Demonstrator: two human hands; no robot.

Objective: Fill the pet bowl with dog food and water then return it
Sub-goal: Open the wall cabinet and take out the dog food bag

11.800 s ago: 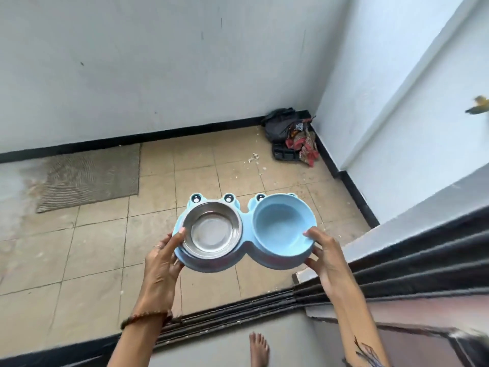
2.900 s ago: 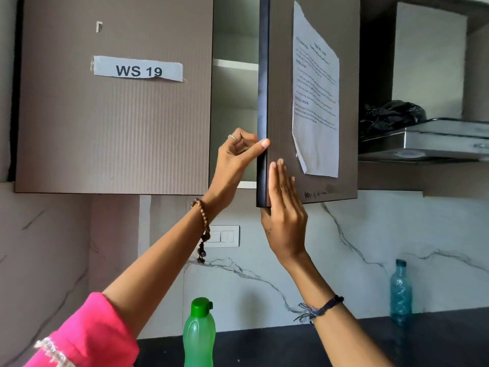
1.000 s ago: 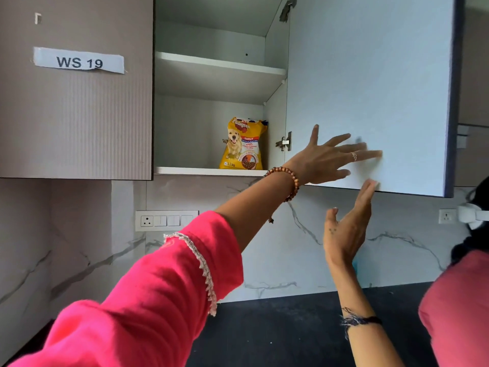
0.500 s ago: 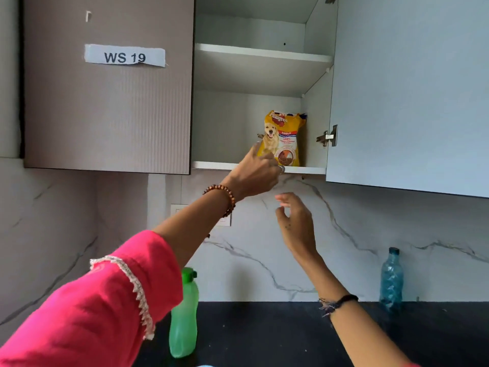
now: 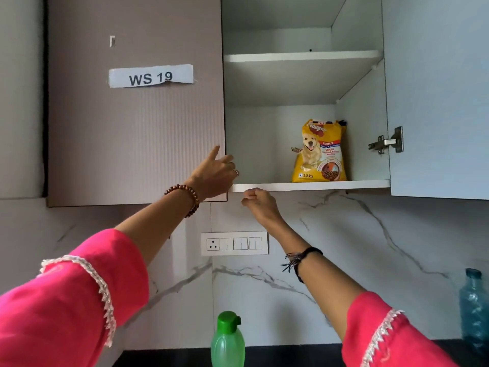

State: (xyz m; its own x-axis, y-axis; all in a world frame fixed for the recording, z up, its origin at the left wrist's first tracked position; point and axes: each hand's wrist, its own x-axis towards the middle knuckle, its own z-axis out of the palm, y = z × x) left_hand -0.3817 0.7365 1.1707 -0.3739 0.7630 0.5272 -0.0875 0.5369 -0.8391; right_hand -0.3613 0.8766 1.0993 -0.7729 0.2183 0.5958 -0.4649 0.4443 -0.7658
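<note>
A yellow dog food bag [image 5: 318,152] with a dog picture stands upright on the lower shelf [image 5: 312,186] of the open wall cabinet, at its right side. My left hand [image 5: 215,173] is raised at the cabinet's left edge, fingers loosely apart, holding nothing, well left of the bag. My right hand [image 5: 260,203] hangs just under the shelf's front edge, fingers curled in a loose fist, empty. The pet bowl is out of view.
The cabinet door [image 5: 436,96] is swung open to the right. A closed door labelled WS 19 [image 5: 135,102] is at the left. A green bottle [image 5: 228,340] and a blue bottle [image 5: 475,308] stand on the dark counter. A switch plate [image 5: 234,243] is on the marble wall.
My left hand has moved left, away from the bag, to the cabinet's left edge. My right hand has risen to just below the shelf and curled shut.
</note>
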